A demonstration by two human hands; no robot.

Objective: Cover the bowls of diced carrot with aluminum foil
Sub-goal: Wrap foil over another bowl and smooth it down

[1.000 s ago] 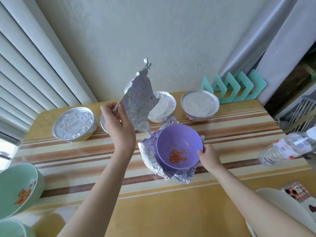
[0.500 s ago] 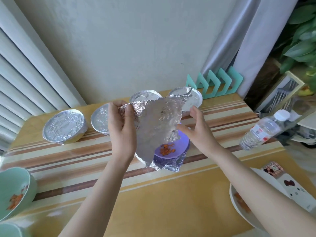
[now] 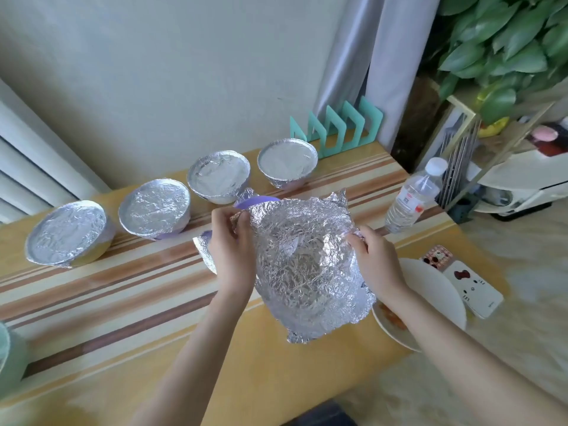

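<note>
Bare forearms [image 3: 196, 348], left hand [image 3: 232, 241], right hand [image 3: 373, 256]; dark garment [image 3: 322, 415], perhaps trousers, bottom edge.

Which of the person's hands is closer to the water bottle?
Right. The right hand pinches the foil sheet just this side of the water bottle; the left hand pinches the sheet's opposite edge, farther left.

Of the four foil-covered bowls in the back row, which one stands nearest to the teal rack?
The rightmost covered bowl, directly beside the teal rack; the other three sit further to the left.
</note>
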